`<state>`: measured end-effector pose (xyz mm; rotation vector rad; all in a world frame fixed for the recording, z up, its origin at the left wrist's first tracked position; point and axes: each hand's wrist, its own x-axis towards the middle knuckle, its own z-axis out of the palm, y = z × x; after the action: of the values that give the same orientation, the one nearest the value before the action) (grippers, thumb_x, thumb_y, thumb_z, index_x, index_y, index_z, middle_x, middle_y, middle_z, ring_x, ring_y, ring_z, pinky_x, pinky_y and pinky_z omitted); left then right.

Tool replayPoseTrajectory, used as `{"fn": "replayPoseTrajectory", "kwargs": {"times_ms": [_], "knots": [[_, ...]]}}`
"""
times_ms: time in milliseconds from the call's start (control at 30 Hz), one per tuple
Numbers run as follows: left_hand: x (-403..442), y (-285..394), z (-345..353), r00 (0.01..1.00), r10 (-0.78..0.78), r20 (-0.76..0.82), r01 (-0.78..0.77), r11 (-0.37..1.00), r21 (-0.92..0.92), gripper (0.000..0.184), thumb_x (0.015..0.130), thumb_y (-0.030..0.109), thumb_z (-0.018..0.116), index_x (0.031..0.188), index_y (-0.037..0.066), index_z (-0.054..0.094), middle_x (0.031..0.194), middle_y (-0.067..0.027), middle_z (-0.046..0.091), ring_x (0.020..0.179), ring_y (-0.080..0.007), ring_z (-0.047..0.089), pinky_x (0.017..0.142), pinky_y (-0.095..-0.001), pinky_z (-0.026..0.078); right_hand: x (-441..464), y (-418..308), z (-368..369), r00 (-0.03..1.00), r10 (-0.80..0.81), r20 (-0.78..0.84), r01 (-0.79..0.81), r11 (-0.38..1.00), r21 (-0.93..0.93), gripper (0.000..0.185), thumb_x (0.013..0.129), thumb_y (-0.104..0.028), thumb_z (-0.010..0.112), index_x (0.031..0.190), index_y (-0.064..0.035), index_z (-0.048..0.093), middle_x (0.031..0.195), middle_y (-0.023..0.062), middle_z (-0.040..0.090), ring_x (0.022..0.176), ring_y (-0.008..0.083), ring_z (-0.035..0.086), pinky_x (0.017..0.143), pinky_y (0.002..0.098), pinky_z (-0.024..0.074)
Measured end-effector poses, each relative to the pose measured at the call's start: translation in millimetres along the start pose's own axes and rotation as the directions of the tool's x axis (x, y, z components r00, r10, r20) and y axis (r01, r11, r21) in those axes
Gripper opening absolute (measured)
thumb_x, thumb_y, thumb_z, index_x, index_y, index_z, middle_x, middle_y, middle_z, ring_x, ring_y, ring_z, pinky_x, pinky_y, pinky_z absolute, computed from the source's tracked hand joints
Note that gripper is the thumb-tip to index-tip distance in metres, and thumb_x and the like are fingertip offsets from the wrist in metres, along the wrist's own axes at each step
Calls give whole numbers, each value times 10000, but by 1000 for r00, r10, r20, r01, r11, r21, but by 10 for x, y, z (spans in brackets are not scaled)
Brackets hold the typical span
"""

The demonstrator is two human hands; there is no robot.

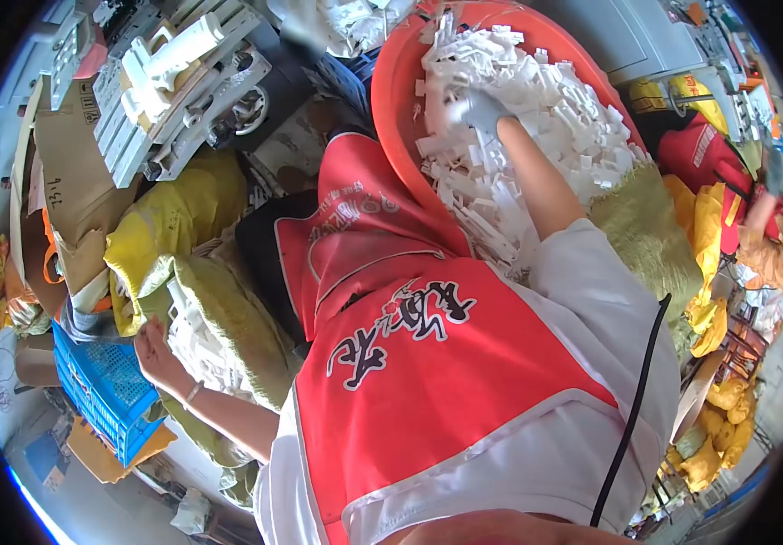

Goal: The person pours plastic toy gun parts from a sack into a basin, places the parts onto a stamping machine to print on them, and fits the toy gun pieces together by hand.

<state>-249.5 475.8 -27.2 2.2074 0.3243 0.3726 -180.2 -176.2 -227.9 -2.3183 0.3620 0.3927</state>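
Observation:
My right hand [479,110], in a grey-and-white glove, is over the heap of small white plastic pieces [559,118] in a large red tub [394,109]. Its fingers are smeared by motion among the white pieces, so whether they grip any is unclear. At the left, my bare left hand [157,356], with a band on the wrist, is at the mouth of a yellow-green woven sack [241,313]. White pieces [205,350] fill that opening. The fingers of this hand look loosely stretched, and nothing shows in them.
A blue plastic crate [105,386] stands beside my left hand. Beyond the sack are a cardboard sheet [69,173] and a metal machine [173,100] with white parts on top. Another woven sack [650,222] leans against the tub's right side. Part of another person's arm [762,209] shows far right.

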Motion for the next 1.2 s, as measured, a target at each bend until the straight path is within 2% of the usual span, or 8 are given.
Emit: {"fn": "replayPoseTrajectory", "kwargs": {"times_ms": [100, 200, 267, 400, 667, 933, 1133, 1200], "knots": [[202, 291, 319, 1000, -5, 12, 4, 997, 74, 191, 891, 118, 555, 954, -55, 606, 912, -90, 660, 833, -128, 618, 756, -246, 488, 204, 673, 327, 988, -145, 46, 152, 936, -317, 345, 687, -177, 612, 1011, -58, 617, 910, 206, 637, 800, 338, 619, 718, 407, 480], [386, 675, 503, 988, 156, -3, -156, 985, 68, 184, 857, 125, 604, 973, -16, 624, 858, -66, 664, 798, -104, 610, 729, -248, 476, 222, 594, 369, 920, -393, 7, 384, 895, -229, 339, 707, -192, 607, 1009, -38, 605, 999, 201, 617, 911, 346, 590, 784, 398, 464], [512, 930, 568, 956, 293, -11, -293, 956, 22, 202, 861, 172, 606, 936, -15, 618, 842, -89, 674, 793, -110, 635, 729, -248, 473, -298, -478, -98, 996, -1, 90, 25, 964, -263, 367, 715, -138, 607, 1065, -32, 588, 1026, 211, 600, 950, 352, 575, 817, 382, 458], [736, 1441, 760, 915, 402, 17, -403, 912, 73, 177, 847, 148, 615, 975, 26, 616, 861, -71, 675, 785, -134, 654, 730, -255, 486, -264, -676, -287, 973, -196, -125, 169, 966, -198, 409, 719, -97, 618, 1118, -23, 563, 999, 209, 596, 922, 340, 583, 828, 376, 454], [1323, 1848, 1385, 738, 661, 136, -666, 746, -17, 307, 739, 137, 723, 1009, 41, 614, 882, -101, 665, 821, -172, 648, 762, -292, 499, -555, -1385, -525, 930, -112, -351, 327, 691, 645, 376, 844, -56, 570, 1215, -53, 506, 997, 4, 564, 782, 72, 538, 671, 207, 452], [1481, 2000, 1419, 742, 606, 286, -603, 790, -109, 351, 721, 113, 744, 1016, -12, 600, 971, -74, 657, 905, -130, 619, 811, -263, 486, -548, -1899, -677, 919, -269, -286, 348, 218, 912, 349, 882, -49, 540, 1227, -37, 487, 1033, 26, 566, 812, 87, 535, 696, 215, 438], [1309, 1551, 1082, 860, 499, 102, -474, 857, -201, 276, 735, 70, 717, 955, -27, 582, 945, -89, 663, 858, -134, 634, 765, -254, 490, -347, -3068, -629, 829, -457, -321, 496, 337, 801, 356, 865, -74, 576, 1214, -41, 513, 1009, 38, 581, 777, 84, 548, 640, 216, 448], [1144, 1353, 891, 923, 374, 89, -334, 896, -293, 267, 747, 41, 700, 964, -39, 566, 968, -86, 653, 864, -126, 624, 767, -246, 481, -115, -3305, -603, 754, -652, -78, 502, 495, 709, 324, 857, -53, 569, 1180, -54, 553, 943, 39, 593, 741, 86, 562, 628, 195, 450]]}}
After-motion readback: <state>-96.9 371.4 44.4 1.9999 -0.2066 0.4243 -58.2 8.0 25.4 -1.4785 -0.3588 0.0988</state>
